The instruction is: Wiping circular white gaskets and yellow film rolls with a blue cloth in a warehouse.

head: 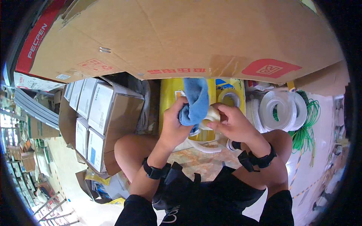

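My left hand (174,124) grips a blue cloth (195,104), which hangs up and over its fingers. My right hand (236,123) pinches a cream-coloured round piece (212,117) between thumb and fingers, right beside the cloth. What that piece is I cannot tell, as fingers and cloth cover part of it. Beneath the hands stand yellow rolls that look like tape (169,91), and a ring-shaped roll of yellowish tape (237,99) lies to the right. A curved white strip (208,148) rests just below the hands.
A large cardboard box (181,36) overhangs the far side. To the left, an open carton (124,118) holds several white boxes (100,107). Coils of clear tubing (265,113) and a bundle of green wire (304,137) sit at right. A smaller box (86,188) with packets stands lower left.
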`<state>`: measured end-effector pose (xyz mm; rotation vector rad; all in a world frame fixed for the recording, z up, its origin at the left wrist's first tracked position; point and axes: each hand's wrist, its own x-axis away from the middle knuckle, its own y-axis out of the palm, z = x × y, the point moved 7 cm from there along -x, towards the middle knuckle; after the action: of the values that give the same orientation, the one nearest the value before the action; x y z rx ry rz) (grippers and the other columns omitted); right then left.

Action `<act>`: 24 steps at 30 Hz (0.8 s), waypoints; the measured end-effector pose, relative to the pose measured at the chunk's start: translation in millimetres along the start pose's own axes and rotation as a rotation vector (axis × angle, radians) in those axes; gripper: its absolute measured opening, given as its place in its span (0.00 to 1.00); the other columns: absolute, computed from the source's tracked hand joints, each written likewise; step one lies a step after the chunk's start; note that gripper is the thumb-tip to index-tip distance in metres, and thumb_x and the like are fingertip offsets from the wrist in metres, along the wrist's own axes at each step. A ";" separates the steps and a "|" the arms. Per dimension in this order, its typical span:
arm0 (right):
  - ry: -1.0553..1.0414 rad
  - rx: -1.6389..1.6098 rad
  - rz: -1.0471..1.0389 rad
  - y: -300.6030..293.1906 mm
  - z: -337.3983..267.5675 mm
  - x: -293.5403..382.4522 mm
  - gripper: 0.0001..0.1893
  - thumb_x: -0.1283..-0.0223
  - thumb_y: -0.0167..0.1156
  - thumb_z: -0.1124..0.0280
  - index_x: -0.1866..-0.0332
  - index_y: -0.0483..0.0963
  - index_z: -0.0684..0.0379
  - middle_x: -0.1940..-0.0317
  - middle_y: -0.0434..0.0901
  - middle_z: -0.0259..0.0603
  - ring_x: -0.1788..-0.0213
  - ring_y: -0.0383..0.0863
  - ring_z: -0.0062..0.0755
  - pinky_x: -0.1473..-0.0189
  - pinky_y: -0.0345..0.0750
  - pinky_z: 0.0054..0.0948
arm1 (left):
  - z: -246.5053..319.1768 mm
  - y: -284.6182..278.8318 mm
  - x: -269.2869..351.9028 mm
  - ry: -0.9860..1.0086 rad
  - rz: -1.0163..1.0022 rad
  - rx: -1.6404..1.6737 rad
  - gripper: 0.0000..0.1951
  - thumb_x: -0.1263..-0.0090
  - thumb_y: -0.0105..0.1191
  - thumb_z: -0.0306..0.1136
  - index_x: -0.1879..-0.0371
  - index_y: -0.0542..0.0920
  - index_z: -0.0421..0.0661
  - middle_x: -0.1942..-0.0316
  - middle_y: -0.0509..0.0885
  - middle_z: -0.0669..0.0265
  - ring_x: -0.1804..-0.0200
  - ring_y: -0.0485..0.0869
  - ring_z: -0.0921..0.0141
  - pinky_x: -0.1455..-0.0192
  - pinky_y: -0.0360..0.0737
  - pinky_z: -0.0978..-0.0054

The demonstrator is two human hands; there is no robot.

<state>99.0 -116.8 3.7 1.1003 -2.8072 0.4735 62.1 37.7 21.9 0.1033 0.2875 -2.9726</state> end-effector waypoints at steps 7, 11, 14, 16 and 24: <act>-0.366 0.410 -0.188 14.8 -11.3 5.0 0.21 0.49 0.67 0.70 0.52 0.71 0.65 0.58 0.77 0.41 0.59 0.75 0.22 0.55 0.75 0.26 | 24.0 19.9 3.2 0.251 -0.173 -0.175 0.20 0.55 0.62 0.20 0.61 0.75 0.43 0.67 0.81 0.55 0.65 0.82 0.56 0.63 0.78 0.72; 0.094 0.026 -0.064 -2.0 13.5 -7.9 0.17 0.43 0.62 0.67 0.53 0.71 0.65 0.56 0.78 0.42 0.55 0.78 0.29 0.52 0.75 0.28 | -5.9 -6.1 3.6 -0.031 0.127 0.033 0.19 0.49 0.59 0.20 0.57 0.73 0.41 0.66 0.81 0.61 0.65 0.82 0.70 0.60 0.78 0.73; 0.090 -0.568 0.176 -6.4 6.2 -11.4 0.16 0.40 0.59 0.68 0.50 0.70 0.63 0.54 0.77 0.42 0.51 0.78 0.31 0.50 0.75 0.28 | -23.1 -5.6 8.4 -0.252 0.247 0.388 0.18 0.42 0.57 0.22 0.52 0.71 0.41 0.62 0.80 0.66 0.61 0.79 0.76 0.56 0.77 0.76; -0.025 -0.961 0.257 -10.4 -4.0 -10.4 0.19 0.38 0.55 0.73 0.44 0.63 0.65 0.49 0.73 0.40 0.46 0.73 0.24 0.44 0.71 0.26 | -50.4 15.4 18.6 -0.466 0.178 0.658 0.18 0.37 0.56 0.23 0.48 0.71 0.42 0.58 0.79 0.67 0.57 0.78 0.75 0.54 0.76 0.77; -0.146 -0.320 0.258 -4.3 -16.1 -2.9 0.24 0.44 0.62 0.73 0.43 0.64 0.67 0.54 0.75 0.38 0.51 0.74 0.22 0.48 0.72 0.22 | -35.8 26.9 21.8 -0.529 0.179 0.995 0.16 0.35 0.54 0.26 0.49 0.72 0.42 0.56 0.79 0.66 0.56 0.79 0.73 0.53 0.77 0.74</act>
<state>103.6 -112.8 19.5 0.7411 -3.0234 -0.0465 46.8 15.4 -19.9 -0.5017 -1.1689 -2.5257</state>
